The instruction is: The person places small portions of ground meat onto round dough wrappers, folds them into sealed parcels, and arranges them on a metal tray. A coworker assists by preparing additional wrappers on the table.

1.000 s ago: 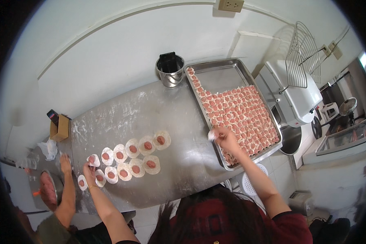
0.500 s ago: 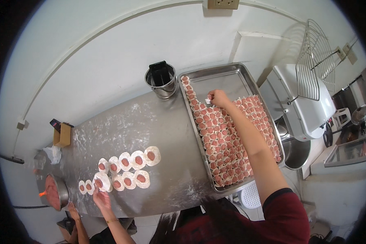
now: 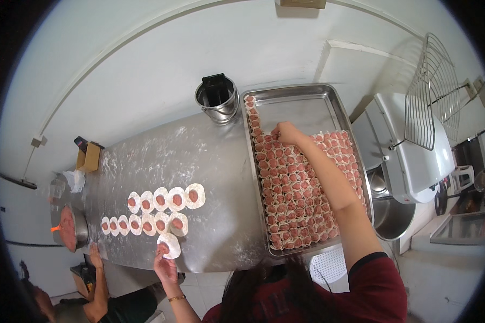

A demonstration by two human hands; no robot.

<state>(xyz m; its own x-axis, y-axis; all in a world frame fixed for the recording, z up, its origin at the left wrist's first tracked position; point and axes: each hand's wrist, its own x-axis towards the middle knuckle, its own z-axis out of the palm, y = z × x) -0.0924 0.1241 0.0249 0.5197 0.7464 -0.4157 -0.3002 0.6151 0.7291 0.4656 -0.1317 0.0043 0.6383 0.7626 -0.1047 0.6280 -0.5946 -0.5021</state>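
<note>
My left hand (image 3: 166, 269) pinches the near edge of a round white dumpling wrapper (image 3: 173, 251) topped with pink meat filling, just in front of the other filled wrappers (image 3: 160, 200) laid in two rows on the steel table. My right hand (image 3: 288, 133) reaches into a large metal tray (image 3: 318, 96) at the right. Its fingers are closed at a small open-topped meat dumpling (image 3: 269, 138), at the far edge of the packed rows, and they partly hide it. Many such dumplings (image 3: 296, 188) fill the tray's near part, and one column runs along its left side.
A steel bucket (image 3: 221, 107) with a black insert stands beside the tray. At the table's left end are a bowl of meat filling (image 3: 80, 229) and a cardboard box (image 3: 89, 157). Another person's hand (image 3: 95, 257) rests near the bowl. A white machine (image 3: 409, 145) adjoins the tray.
My left hand has moved right and nearer to me, with a filled wrapper in its fingers. My right hand has lowered the small dumpling to the edge of the rows. The view has shifted slightly.
</note>
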